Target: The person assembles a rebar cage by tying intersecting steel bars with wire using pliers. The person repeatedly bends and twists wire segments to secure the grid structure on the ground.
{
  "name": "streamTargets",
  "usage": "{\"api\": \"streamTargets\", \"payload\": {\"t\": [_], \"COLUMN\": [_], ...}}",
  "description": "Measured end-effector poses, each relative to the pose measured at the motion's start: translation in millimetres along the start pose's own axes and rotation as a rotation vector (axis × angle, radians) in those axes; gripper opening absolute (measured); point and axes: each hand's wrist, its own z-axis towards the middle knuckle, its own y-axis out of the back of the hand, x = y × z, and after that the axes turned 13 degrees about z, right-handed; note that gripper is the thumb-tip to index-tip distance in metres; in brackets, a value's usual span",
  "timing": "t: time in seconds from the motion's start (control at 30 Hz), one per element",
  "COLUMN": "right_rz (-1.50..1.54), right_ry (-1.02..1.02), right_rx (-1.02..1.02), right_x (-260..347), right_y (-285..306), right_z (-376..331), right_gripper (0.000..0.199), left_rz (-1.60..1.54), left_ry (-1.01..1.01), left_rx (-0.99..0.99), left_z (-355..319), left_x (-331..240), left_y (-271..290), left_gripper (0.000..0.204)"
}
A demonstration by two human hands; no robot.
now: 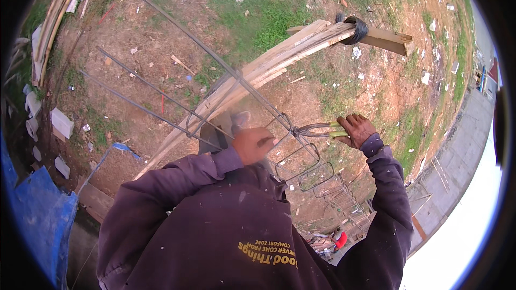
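A cage of steel reinforcing bars (203,47) with square stirrups (302,167) runs across the view from upper left to lower right. My right hand (356,130) is closed around the yellow-green handles of a pair of pincers (314,128). The jaws reach a corner where a stirrup meets a long bar. Just left of that corner, my left hand (251,146) is closed, with its fingers curled in beside the bars. Whatever lies inside those fingers is hidden and slightly blurred.
Long wooden boards (258,72) pass beneath the bars, bound with black wrapping (357,30) against a thick timber (388,41). A blue tarp (45,220) hangs at lower left, near pale blocks (62,123). Litter dots the dirt and grass; a concrete strip (449,166) lies right.
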Motion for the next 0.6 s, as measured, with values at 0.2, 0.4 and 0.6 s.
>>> {"api": "streamTargets", "payload": {"t": [0.2, 0.4, 0.6], "right_rz": [1.132, 1.516, 1.448], "right_ry": [-0.803, -0.783, -0.823], "right_rx": [0.303, 0.498, -0.054], "right_x": [85, 97, 84], "right_y": [-18, 13, -4], "right_z": [-40, -36, -56], "right_gripper": [0.046, 0.049, 0.059], "left_rz": [0.094, 0.61, 0.303], "left_ry": [-0.477, -0.7, -0.639], "left_rx": [0.006, -0.064, -0.055], "left_z": [-10, 24, 63], "left_x": [-43, -84, -78], "left_y": [-10, -94, -123], "left_gripper": [0.029, 0.051, 0.029]}}
